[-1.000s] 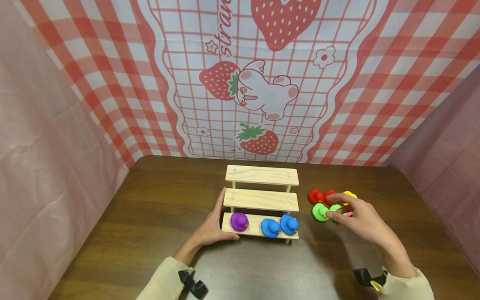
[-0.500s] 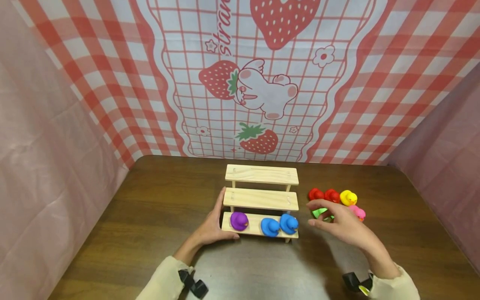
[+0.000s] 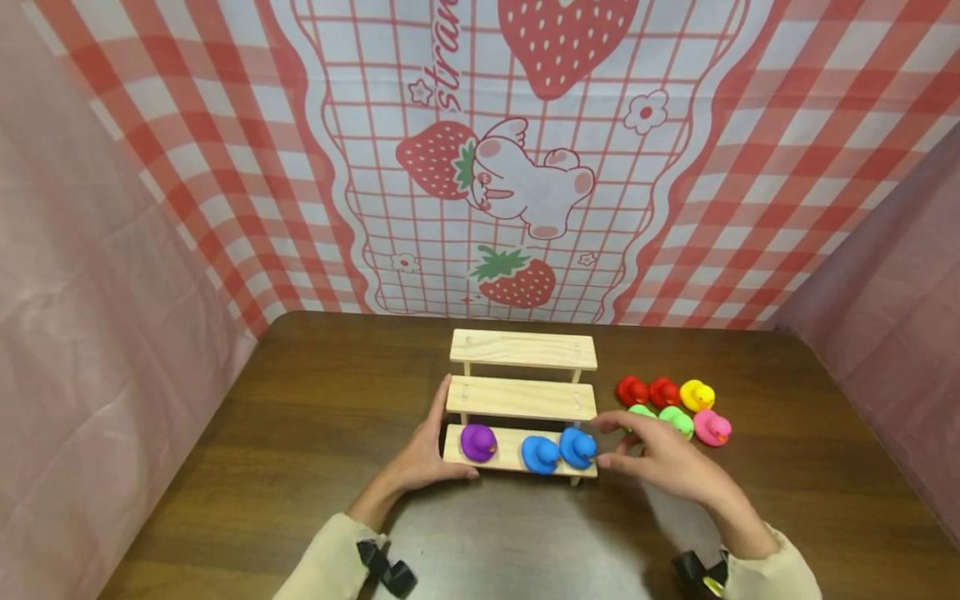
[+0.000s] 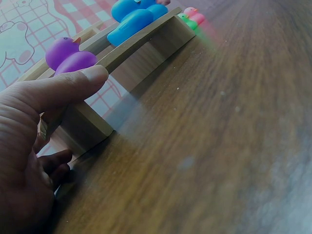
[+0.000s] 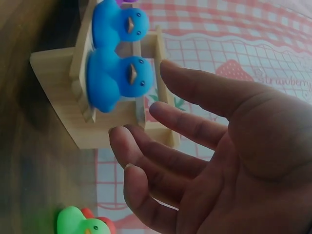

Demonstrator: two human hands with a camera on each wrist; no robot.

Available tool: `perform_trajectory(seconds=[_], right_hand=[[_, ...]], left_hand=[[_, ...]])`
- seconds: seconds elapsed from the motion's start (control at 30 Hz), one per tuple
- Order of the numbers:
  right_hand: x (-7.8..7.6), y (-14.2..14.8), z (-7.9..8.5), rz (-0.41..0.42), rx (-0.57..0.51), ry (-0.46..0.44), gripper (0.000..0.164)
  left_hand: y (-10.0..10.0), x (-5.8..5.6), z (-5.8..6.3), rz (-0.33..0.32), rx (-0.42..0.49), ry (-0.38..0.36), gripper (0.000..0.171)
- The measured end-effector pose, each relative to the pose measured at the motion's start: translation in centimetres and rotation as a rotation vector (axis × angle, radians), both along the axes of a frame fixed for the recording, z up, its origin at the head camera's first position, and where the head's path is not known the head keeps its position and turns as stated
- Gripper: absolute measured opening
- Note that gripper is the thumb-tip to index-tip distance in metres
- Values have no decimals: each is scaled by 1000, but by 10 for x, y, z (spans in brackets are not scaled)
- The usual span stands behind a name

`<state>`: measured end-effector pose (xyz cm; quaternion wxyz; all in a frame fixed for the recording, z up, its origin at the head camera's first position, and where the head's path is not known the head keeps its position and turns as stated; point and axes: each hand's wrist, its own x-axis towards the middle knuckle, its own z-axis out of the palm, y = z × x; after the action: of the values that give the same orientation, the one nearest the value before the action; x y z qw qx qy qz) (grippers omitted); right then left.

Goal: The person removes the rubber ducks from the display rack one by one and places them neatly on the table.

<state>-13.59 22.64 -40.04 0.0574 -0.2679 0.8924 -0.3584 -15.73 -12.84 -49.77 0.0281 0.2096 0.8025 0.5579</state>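
Brown table (image 3: 337, 400), 1 rack (image 3: 521, 398): 1 purple duck (image 3: 478, 442), 2 blue ducks (image 3: 577, 448) on bottom tier (image 3: 510, 450); 6 other ducks (image 3: 677, 422) rightward. My left hand (image 3: 427, 454) grips rack; right hand (image 3: 660, 454) empty, fingers loose, beside blue ducks.

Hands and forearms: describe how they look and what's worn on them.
The left hand and right hand are bare, no gloves or rings visible. Cream sleeves end near the wrists. Each wrist carries a blocky black camera; a small yellow patch shows beside the right one.
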Motion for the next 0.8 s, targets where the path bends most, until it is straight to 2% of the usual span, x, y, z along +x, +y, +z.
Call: perform_trajectory(seconds=[0.27, 0.5, 0.8], right_hand=[[-3, -5, -13, 53, -4, 50, 40], [-6, -6, -19, 81, -29, 23, 45], [-7, -8, -21, 97, -47, 17, 44]], left_hand=[[0, 0, 0, 0, -1, 0, 145], [0, 0, 0, 2, -4, 5, 146], [1, 0, 0, 3, -6, 7, 146]])
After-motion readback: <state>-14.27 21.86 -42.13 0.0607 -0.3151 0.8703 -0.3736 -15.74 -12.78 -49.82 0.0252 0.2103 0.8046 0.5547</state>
